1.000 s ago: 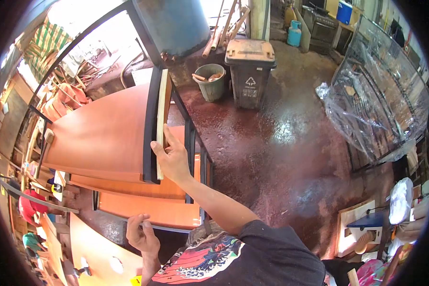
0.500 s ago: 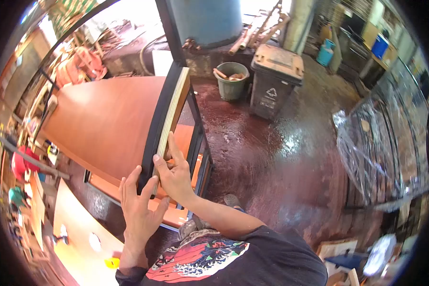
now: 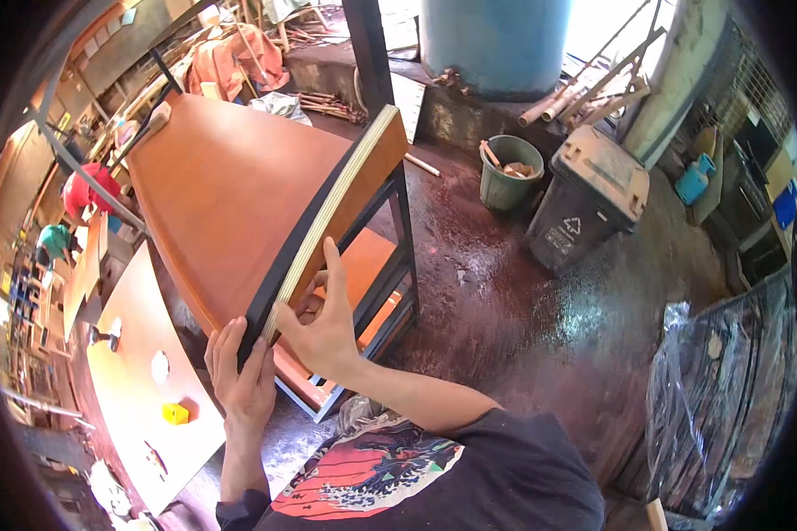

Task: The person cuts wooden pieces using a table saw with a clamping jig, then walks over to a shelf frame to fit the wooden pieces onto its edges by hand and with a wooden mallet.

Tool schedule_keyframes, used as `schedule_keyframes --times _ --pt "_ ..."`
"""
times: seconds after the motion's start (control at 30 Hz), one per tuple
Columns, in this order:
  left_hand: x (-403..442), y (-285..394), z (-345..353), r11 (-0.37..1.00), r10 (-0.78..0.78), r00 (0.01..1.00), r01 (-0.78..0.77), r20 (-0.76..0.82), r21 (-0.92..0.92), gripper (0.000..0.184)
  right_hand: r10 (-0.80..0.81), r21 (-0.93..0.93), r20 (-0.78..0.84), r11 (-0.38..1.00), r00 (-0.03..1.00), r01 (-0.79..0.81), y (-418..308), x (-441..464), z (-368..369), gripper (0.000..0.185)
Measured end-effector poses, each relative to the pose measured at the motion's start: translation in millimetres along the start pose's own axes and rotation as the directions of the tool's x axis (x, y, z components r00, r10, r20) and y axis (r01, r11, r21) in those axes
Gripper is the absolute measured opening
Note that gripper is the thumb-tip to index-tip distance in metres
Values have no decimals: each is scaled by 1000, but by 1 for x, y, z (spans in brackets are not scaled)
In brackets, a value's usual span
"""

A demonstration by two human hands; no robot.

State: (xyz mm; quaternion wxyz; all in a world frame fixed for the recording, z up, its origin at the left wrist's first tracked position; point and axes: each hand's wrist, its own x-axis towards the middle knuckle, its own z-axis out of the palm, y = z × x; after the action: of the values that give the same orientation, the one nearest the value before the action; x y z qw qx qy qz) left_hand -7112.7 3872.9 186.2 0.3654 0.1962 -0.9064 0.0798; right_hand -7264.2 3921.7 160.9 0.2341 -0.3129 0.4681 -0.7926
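Observation:
A brown-faced panel [image 3: 239,168] lies on a black metal rack. Along its near edge runs a black bar [image 3: 290,252], and against that stands a plywood strip [image 3: 335,196] with pale layered plies on top and a brown outer face. My left hand [image 3: 242,376] is closed at the strip's near end, fingers over the black bar and thumb by the plies. Further along, my right hand [image 3: 323,327] pinches the strip, its thumb at the top edge and the index finger stretched up the outer face. Its other fingers curl below, partly hidden.
More brown panels [image 3: 369,265] sit on the rack's lower level. To the left is a large pale board [image 3: 142,341] bearing a yellow object [image 3: 175,413]. A bucket [image 3: 511,173], a wheeled bin [image 3: 584,199] and plastic-wrapped frames [image 3: 717,398] stand rightward. Two people work at far left.
The view has swung left, so the surroundings appear further right. My left fingers have closed in around the bar and strip end. My right hand keeps its hold on the strip.

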Motion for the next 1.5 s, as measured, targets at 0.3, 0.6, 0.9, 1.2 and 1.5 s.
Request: schedule_keyframes --times 0.3,0.6,0.9,1.2,1.5 --pt "-7 -13 -4 987 159 981 -155 -109 46 21 87 151 72 984 994 -97 -1 19 -26 102" --pt "-20 -17 0 973 222 965 -209 -142 99 17 95 -13 113 996 989 -94 -12 28 -41 113" --pt "-35 -15 7 987 133 975 -114 -179 113 14 86 -93 99 993 991 -77 -8 29 -36 115" --pt "-38 -8 11 999 14 988 -8 -153 41 12 124 -100 64 988 990 -118 -8 31 -38 113" --pt "-38 -9 23 998 -26 964 41 -263 49 20 100 -40 25 994 995 -99 -2 31 -32 110"
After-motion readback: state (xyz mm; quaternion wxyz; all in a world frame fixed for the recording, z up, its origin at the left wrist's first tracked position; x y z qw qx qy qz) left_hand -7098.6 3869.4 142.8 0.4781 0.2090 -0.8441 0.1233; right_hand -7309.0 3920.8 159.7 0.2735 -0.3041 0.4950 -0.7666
